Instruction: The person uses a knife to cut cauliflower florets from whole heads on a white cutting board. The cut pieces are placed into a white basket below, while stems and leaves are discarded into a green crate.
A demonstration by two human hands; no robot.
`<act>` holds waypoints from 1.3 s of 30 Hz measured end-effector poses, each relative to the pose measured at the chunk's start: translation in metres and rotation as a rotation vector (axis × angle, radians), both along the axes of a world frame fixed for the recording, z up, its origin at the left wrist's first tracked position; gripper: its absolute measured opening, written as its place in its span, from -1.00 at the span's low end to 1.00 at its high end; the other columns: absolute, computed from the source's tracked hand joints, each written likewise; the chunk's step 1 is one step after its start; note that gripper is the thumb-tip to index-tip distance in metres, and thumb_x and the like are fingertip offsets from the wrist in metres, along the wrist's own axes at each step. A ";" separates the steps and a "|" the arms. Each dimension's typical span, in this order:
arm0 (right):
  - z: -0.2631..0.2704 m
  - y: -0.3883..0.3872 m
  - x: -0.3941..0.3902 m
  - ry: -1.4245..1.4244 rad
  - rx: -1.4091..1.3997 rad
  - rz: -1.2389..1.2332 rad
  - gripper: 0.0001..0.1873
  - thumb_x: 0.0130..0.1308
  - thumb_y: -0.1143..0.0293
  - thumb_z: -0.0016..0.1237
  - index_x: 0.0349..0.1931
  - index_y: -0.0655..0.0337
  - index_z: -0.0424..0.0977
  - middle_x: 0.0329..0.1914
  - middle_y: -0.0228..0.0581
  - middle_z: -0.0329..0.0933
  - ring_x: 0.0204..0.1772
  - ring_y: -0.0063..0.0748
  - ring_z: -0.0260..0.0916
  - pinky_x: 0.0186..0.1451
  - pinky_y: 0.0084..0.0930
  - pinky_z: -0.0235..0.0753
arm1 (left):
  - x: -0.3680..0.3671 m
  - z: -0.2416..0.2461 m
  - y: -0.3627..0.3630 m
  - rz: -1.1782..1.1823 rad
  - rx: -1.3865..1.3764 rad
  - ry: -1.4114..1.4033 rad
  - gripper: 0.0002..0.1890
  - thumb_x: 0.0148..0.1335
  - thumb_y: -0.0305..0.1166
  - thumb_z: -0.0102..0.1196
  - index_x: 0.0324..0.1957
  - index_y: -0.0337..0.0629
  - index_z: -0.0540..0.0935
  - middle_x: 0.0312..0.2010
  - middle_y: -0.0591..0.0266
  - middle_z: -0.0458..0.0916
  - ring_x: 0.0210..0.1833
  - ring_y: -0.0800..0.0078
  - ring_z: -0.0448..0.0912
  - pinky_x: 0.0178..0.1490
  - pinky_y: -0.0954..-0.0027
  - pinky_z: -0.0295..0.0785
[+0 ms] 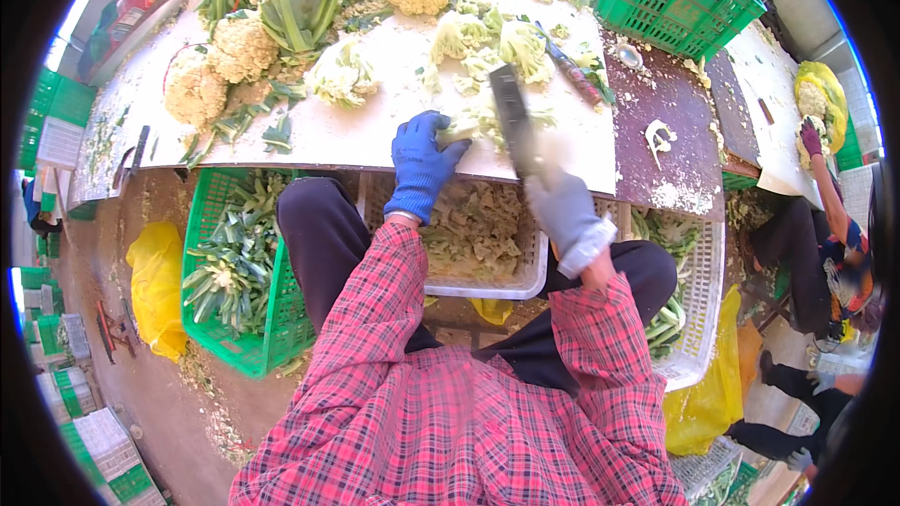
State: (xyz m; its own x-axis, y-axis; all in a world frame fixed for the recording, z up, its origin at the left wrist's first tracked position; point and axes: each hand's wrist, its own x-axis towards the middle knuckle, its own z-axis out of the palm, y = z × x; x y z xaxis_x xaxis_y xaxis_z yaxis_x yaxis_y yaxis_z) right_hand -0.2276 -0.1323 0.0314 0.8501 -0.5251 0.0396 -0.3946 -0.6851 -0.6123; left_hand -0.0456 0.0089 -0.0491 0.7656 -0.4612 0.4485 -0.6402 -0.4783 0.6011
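Observation:
My left hand [423,160], in a blue knitted glove, rests at the table's front edge. Its thumb and fingers hold the stalk end of a cut cauliflower piece [470,125]. In a pale grey glove, my right hand [562,200] grips a broad-bladed knife [512,112], blurred by motion; its handle is mostly hidden. The blade stands over the right side of the held piece. Just beyond lie cut cauliflower florets [524,49] and a second knife [568,65] with a reddish handle. A trimmed cauliflower head [343,74] sits to the left on the white board [394,60].
Whole cauliflowers [242,49] are heaped at the back left. A green crate [668,0] stands at the back right. Below the table are a white crate [485,292] of scraps between my knees and a green crate [264,358] of leaves. A co-worker's gloved hand [811,137] is far right.

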 end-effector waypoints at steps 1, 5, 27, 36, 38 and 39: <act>0.000 -0.006 -0.010 -0.057 0.042 -0.037 -0.73 0.36 0.27 -0.10 -0.26 0.34 0.49 -0.47 0.10 0.58 -0.41 0.09 0.57 -0.28 -0.10 0.54 | -0.001 0.001 0.000 0.055 -0.129 0.166 -0.55 -0.07 -0.28 0.48 -0.17 -0.17 0.54 -0.14 0.15 0.62 -0.06 0.17 0.53 0.06 0.17 0.44; 0.024 -0.014 -0.034 -0.254 0.788 -0.344 -0.80 0.41 0.36 -0.05 -0.15 0.32 0.50 -0.58 -0.40 0.41 -0.65 -0.64 0.31 -0.64 -0.66 0.30 | 0.016 0.001 0.005 0.159 -0.329 0.326 -0.38 -0.03 -0.18 0.44 0.07 -0.17 0.49 -0.03 0.03 0.57 0.08 0.13 0.50 0.19 0.09 0.38; 0.042 0.010 -0.039 -0.844 0.894 -0.066 -0.79 0.36 0.40 0.00 -0.11 0.35 0.48 -0.51 -0.18 0.59 -0.49 -0.54 0.50 -0.42 -0.48 0.49 | 0.049 -0.015 -0.001 -0.153 -0.707 1.064 -0.62 0.20 -0.61 0.20 0.09 -0.33 0.54 -0.07 0.19 0.64 -0.12 0.45 0.63 -0.08 0.44 0.56; 0.054 0.030 -0.041 -0.902 0.723 -0.051 -0.83 0.40 0.39 0.02 -0.14 0.31 0.51 -0.48 -0.39 0.54 -0.47 -0.70 0.38 -0.43 -0.65 0.40 | -0.131 0.053 -0.154 -0.851 -0.413 1.333 -0.72 0.25 -0.40 0.15 -0.01 -0.21 0.56 -0.21 0.21 0.63 -0.22 0.43 0.63 -0.05 0.37 0.56; 0.083 0.024 -0.064 -0.720 0.964 -0.198 -0.84 0.39 0.36 0.05 -0.31 0.26 0.50 -0.55 -0.38 0.53 -0.56 -0.64 0.41 -0.56 -0.61 0.36 | -0.165 0.049 -0.185 -0.791 -0.401 1.150 -0.65 0.22 -0.38 0.18 0.04 -0.19 0.54 -0.15 0.19 0.63 -0.16 0.40 0.62 0.02 0.30 0.54; 0.088 0.029 -0.071 -0.879 0.756 -0.346 -0.83 0.40 0.38 0.01 -0.32 0.29 0.50 -0.58 -0.31 0.50 -0.59 -0.57 0.41 -0.57 -0.61 0.35 | -0.178 0.037 -0.186 -0.831 -0.396 1.016 -0.62 0.24 -0.37 0.16 0.10 -0.20 0.51 -0.06 0.16 0.60 -0.08 0.37 0.59 0.09 0.27 0.50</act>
State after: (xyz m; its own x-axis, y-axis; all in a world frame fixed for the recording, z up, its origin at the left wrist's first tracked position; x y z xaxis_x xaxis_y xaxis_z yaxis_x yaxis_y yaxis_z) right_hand -0.2990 -0.1036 0.1194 0.4969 -0.8598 0.1179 0.2661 0.0217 -0.9637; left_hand -0.2231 -0.1768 -0.0124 0.3967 -0.9153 0.0692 0.1487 0.1385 0.9791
